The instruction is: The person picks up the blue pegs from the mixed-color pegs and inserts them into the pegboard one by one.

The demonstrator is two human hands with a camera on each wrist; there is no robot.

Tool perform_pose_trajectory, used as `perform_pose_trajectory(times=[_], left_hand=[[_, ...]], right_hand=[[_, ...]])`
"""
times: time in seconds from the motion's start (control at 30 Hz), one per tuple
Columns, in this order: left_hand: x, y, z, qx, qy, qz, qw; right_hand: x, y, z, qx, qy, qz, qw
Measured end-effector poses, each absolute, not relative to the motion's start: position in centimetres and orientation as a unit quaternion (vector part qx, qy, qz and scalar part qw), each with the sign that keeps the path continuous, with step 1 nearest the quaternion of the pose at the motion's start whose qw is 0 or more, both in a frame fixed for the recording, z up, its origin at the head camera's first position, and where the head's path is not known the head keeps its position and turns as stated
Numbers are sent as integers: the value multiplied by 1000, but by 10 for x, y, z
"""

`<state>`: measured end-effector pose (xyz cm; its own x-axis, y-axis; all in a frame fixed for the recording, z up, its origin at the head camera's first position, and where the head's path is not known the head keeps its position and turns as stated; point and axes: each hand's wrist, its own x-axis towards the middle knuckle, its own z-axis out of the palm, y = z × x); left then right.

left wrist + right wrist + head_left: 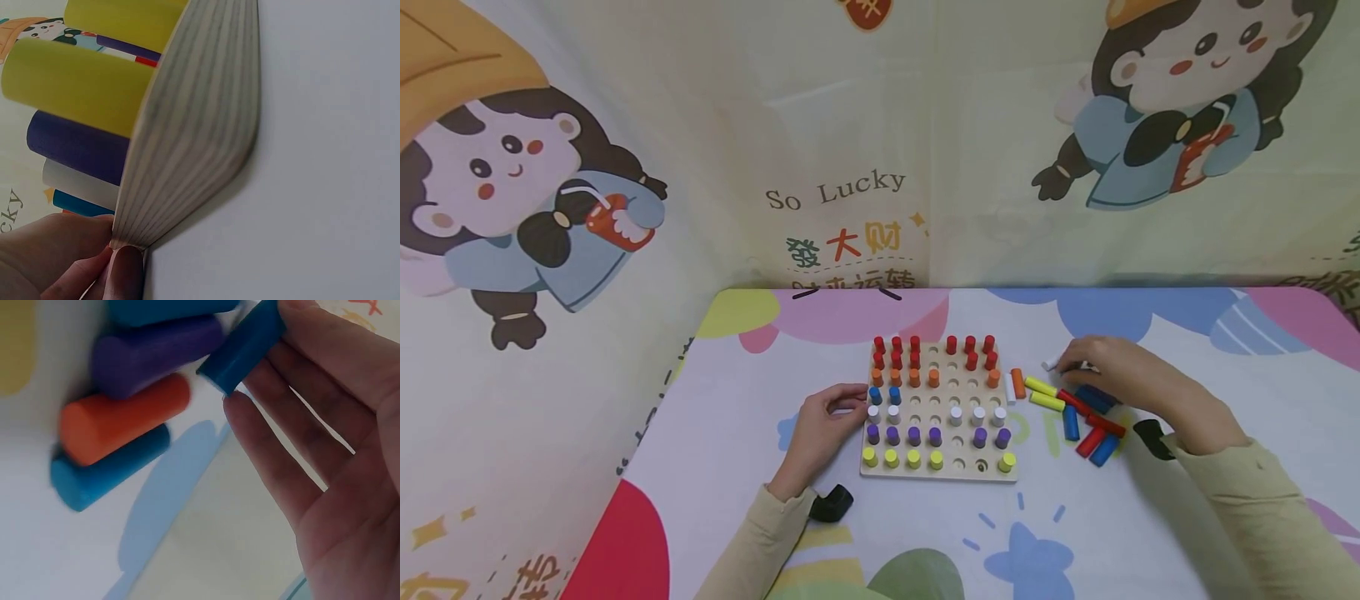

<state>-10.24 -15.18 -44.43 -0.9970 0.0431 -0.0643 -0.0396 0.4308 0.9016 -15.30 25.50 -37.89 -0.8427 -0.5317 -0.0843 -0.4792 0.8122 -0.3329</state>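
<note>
A wooden pegboard [925,476] stands mid-table, with rows of red, orange, blue, white, purple and yellow pegs upright in it and some bare holes. My left hand [826,429] grips its left edge; in the left wrist view, thumb and fingers pinch the striped side of the board [194,112]. Right of the board, my right hand [1105,368] hovers over loose pegs. Close up, its fingertips pinch a blue peg [244,349]. In the head view only a pale end shows at those fingertips, so the colour is unclear there.
Loose pegs lie right of the board, among them yellow [1047,402], orange [1018,383], red [1091,442] and blue [1103,451]. A patterned cloth covers the table [760,533]. A printed curtain [985,167] hangs behind its far edge.
</note>
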Motion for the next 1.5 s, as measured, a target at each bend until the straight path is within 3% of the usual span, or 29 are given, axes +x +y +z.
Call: perform_pose_trajectory(times=[0.7,1.5], left_hand=[[-101,-141,-452,8,841,538,54],[-103,-150,-442,-3,847,531,38]], right_hand=[[-147,253,-368,-272,935,-187,128],[-153,223,-360,-285,933,-206,72]])
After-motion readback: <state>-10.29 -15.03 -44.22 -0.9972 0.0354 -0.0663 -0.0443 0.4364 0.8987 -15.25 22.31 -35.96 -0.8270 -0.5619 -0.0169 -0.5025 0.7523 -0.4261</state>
